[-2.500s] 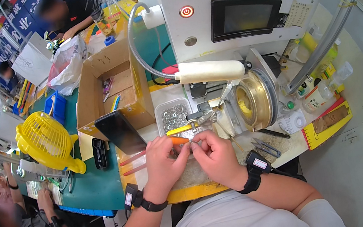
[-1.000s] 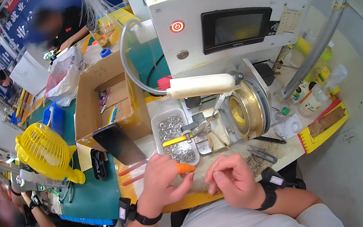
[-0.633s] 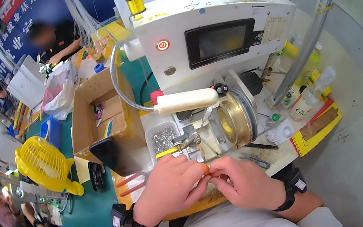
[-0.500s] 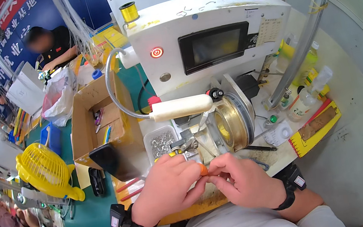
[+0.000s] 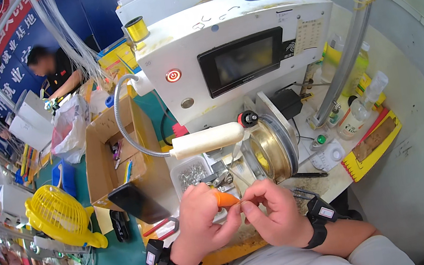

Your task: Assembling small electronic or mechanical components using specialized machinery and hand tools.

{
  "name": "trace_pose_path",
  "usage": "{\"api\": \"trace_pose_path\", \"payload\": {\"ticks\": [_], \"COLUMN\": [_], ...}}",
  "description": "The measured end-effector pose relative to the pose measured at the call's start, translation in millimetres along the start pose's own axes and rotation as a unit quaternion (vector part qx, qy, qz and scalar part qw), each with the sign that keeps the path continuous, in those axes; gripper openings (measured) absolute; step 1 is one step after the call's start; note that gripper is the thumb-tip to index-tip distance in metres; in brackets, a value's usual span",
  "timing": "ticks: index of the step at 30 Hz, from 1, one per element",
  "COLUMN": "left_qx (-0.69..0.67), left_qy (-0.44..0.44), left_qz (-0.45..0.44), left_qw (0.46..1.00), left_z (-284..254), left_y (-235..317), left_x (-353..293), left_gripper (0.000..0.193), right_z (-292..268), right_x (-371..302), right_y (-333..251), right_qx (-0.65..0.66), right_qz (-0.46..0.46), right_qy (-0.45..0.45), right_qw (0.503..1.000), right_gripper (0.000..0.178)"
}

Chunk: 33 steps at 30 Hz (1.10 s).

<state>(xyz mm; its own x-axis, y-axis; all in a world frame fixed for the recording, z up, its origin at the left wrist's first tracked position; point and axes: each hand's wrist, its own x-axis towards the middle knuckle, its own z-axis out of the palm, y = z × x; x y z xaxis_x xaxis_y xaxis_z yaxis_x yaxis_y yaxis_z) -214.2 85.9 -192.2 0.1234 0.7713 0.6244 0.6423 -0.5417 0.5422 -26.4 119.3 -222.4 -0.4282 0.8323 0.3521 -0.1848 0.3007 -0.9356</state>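
In front of the machine my left hand (image 5: 204, 221) and my right hand (image 5: 275, 212) meet at the fingertips. An orange finger cot (image 5: 226, 198) covers a finger of my left hand, its tip turned toward the right hand. Thumb and fingers of each hand are pinched together, around something too small to make out. Just beyond the hands stands a small metal clamp fixture (image 5: 221, 176). A plastic tub (image 5: 176, 178) of small metal parts sits behind my left hand. Red-handled pliers (image 5: 156, 227) lie left of that hand.
A white machine (image 5: 175, 108) with a screen and brass-coloured wheel (image 5: 270, 151) fills the middle. At left are a cardboard box (image 5: 97, 173), a leaning phone (image 5: 137, 202) and a yellow fan (image 5: 58, 212). Bottles (image 5: 351, 120) stand right; other people sit at left.
The view has shifted a little. My left hand has turned so that more of the orange finger cot shows. Both hands stay together at the fingertips.
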Motion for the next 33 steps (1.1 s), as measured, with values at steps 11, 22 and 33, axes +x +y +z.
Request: {"api": "trace_pose_path", "payload": {"ticks": [11,22,33], "left_qx": [0.163,0.313,0.130], "left_qy": [0.026,-0.016,-0.011], "left_qz": [0.021,-0.040,-0.159], "left_qw": [0.986,0.949,0.979], "left_z": [-0.8,11.8,-20.4], "left_y": [10.3,5.2,-15.7], "left_x": [18.6,47.1,47.5], "left_gripper": [0.026,0.017,0.013], "right_z": [6.4,-3.2,42.9], "right_x": [0.8,9.0,21.3], "right_y": [1.3,-32.9,-0.9], "right_qx": [0.051,-0.029,0.154], "right_qz": [-0.109,-0.310,-0.023], "right_qy": [0.055,-0.040,0.111], "right_qw": [0.991,0.949,0.982], "right_gripper": [0.007,0.012,0.002]}}
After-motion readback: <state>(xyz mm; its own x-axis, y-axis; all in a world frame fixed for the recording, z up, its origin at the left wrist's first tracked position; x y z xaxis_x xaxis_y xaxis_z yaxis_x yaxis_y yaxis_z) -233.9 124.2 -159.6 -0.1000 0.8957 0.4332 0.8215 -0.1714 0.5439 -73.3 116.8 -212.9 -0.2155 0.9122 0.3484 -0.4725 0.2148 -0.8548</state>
